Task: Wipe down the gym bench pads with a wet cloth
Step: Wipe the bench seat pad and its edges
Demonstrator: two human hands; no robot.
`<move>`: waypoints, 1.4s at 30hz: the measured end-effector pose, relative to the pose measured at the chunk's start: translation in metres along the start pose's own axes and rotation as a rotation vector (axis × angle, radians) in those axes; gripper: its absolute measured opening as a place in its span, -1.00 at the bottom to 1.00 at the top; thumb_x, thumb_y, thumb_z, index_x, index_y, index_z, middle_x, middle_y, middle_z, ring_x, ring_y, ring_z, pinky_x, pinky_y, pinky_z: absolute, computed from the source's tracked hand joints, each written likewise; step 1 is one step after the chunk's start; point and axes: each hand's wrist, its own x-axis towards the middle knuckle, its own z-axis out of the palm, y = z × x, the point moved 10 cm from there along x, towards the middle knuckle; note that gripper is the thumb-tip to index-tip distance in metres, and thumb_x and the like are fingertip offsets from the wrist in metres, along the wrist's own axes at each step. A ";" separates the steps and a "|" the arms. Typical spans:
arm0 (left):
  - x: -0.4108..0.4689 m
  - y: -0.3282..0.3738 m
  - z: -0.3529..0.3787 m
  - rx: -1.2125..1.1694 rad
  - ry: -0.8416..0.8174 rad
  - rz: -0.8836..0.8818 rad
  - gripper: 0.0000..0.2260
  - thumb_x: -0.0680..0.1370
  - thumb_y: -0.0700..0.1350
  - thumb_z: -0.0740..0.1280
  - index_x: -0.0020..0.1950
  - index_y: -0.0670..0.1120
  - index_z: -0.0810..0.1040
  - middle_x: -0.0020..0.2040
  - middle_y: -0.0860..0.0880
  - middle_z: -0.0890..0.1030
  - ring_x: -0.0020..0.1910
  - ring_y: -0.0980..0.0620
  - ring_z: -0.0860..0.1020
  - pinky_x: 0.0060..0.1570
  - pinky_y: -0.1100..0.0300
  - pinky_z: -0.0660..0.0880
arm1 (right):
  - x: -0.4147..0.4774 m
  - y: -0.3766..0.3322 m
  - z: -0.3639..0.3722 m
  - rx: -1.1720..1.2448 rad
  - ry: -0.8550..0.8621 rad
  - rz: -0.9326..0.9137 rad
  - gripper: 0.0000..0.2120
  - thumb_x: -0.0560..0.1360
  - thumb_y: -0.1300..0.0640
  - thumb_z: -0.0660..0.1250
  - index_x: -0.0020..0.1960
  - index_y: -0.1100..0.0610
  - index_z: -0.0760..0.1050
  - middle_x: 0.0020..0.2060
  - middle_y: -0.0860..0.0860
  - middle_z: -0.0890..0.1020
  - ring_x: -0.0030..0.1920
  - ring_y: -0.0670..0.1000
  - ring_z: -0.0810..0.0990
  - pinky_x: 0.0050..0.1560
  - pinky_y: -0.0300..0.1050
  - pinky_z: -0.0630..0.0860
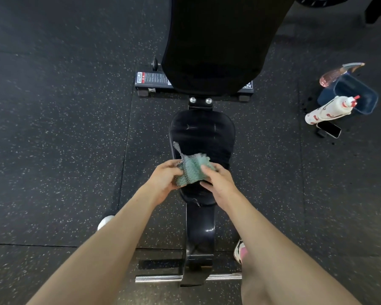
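both hands, left and right, fingers curled around a bunched green cloth above the seat pad

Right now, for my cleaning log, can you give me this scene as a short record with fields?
cloth: green, bunched, over the near end of the seat pad
left hand: grips the cloth's left side
right hand: pinches its right side
cloth touching pad: cannot tell
back pad: beyond the seat pad, no hand on it
floor to the right: spray bottle, blue tub, phone
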 end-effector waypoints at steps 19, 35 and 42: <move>0.014 0.017 0.026 0.163 -0.124 0.035 -0.69 0.44 -0.24 0.45 0.17 -0.20 0.55 0.06 -0.11 0.66 0.07 -0.04 0.61 0.05 0.15 0.50 | 0.025 -0.023 0.001 -0.051 0.092 -0.019 -0.83 0.55 0.31 0.28 0.07 0.10 0.39 0.07 0.19 0.56 0.00 0.10 0.60 -0.09 -0.05 0.58; 0.046 0.043 0.043 -0.088 -0.093 0.096 -0.72 0.50 -0.18 0.40 0.20 -0.18 0.54 0.07 -0.13 0.65 0.07 -0.05 0.62 0.02 0.15 0.53 | 0.054 -0.042 0.018 -0.350 -0.039 -0.036 -0.60 0.38 -0.33 0.31 0.02 -0.09 0.63 0.24 0.01 0.52 0.24 -0.01 0.48 0.30 0.00 0.42; 0.079 0.083 0.029 0.376 0.134 0.271 -0.79 0.42 -0.30 0.44 0.03 -0.16 0.57 -0.09 -0.09 0.67 -0.11 -0.02 0.63 -0.17 0.25 0.57 | 0.064 -0.075 0.024 -0.703 0.094 -0.268 -0.62 0.63 -0.06 0.12 0.37 0.09 0.37 0.42 0.02 0.08 0.41 0.05 0.10 0.40 -0.08 0.12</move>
